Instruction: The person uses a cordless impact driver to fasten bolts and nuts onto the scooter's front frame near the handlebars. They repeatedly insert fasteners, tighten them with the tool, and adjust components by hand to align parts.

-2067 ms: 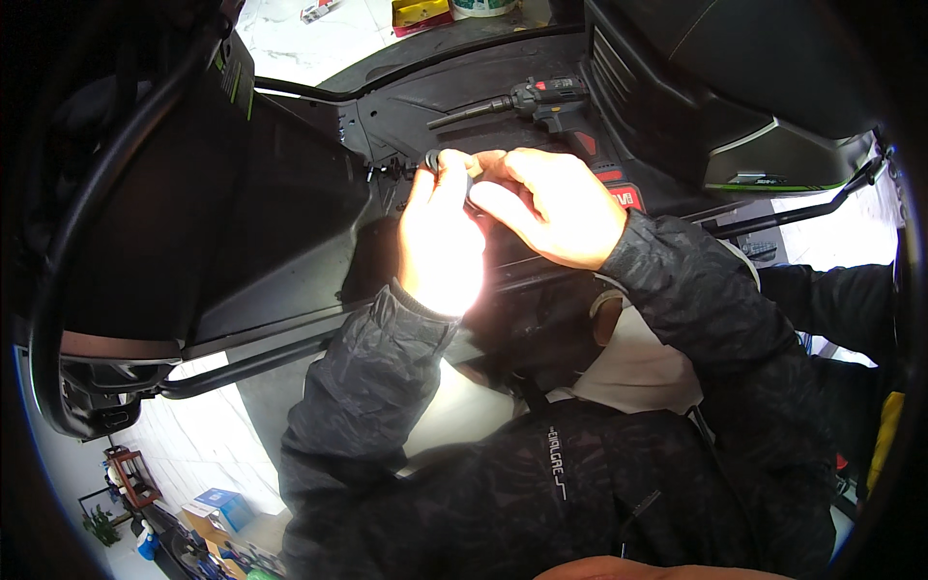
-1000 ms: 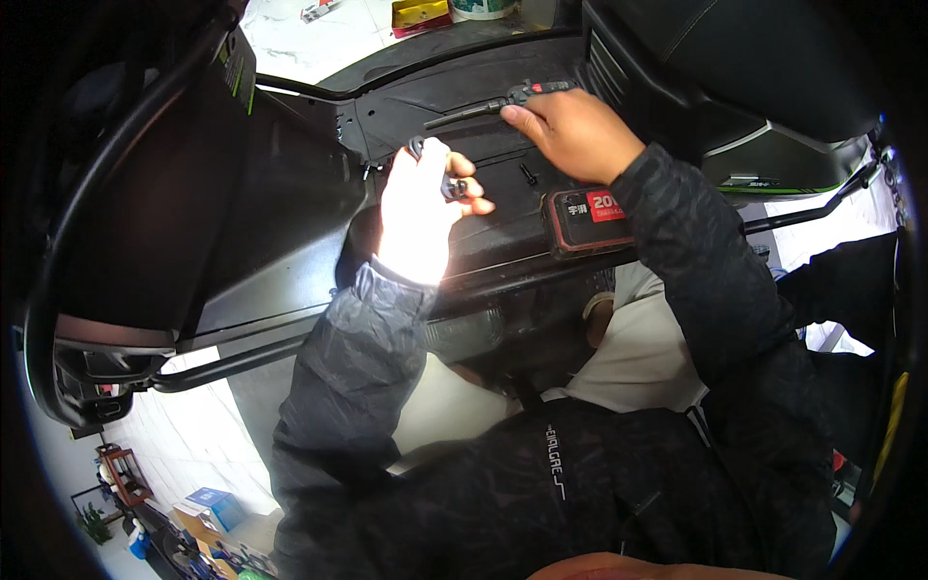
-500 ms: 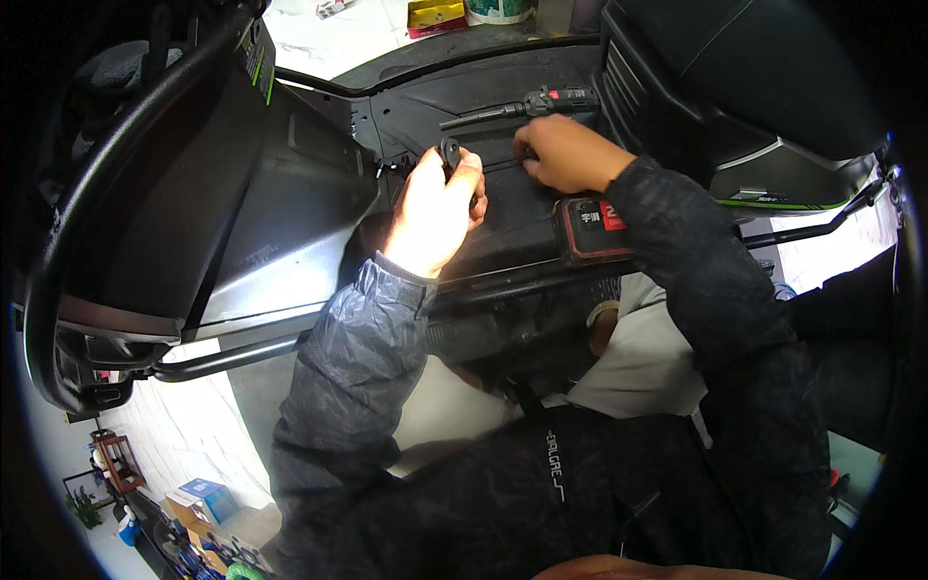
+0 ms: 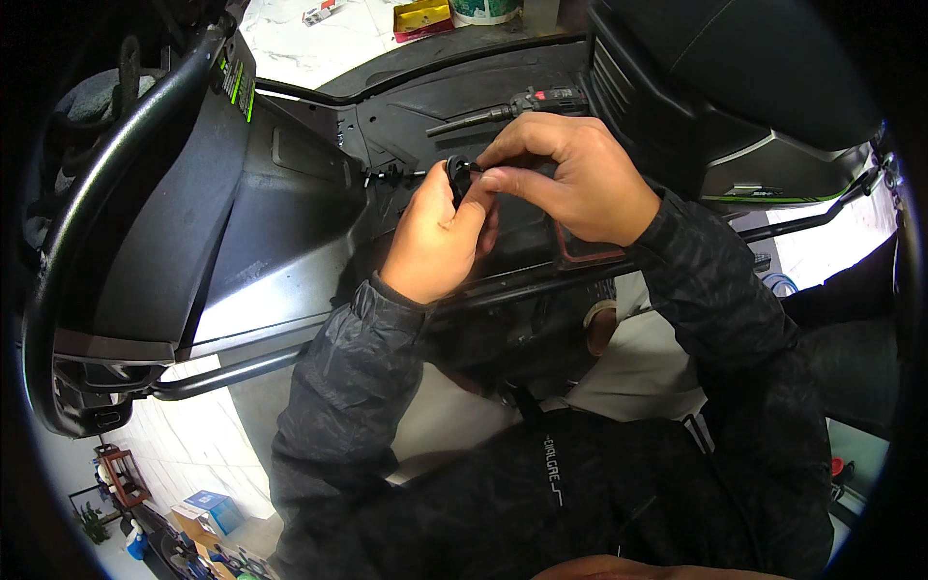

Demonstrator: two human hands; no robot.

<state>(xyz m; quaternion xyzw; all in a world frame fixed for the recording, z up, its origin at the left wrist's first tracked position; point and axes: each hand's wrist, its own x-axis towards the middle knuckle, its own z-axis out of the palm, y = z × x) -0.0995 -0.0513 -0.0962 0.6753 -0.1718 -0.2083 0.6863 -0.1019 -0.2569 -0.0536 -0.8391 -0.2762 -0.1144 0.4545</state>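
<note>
- my left hand (image 4: 437,237) is raised at the middle of the black panel (image 4: 290,193), fingers curled and pinched shut on a small black part (image 4: 456,177)
- my right hand (image 4: 570,179) comes in from the right, thumb and forefinger closed on the same part, touching my left fingertips
- the part sits between both hands, just in front of the panel, at the end of a thin cable (image 4: 387,174) that runs left along it
- can't tell the part's exact shape, mostly hidden by fingers
- a screwdriver (image 4: 507,108) with a black and red handle lies on the panel just above my right hand, not touched
- a black tube bar (image 4: 116,164) curves round the left side
- a dark seat-like cover (image 4: 735,87) is to the upper right
- a yellow box (image 4: 422,16) lies on the floor at the top edge
- both sleeves (image 4: 358,387) are dark and patterned
</note>
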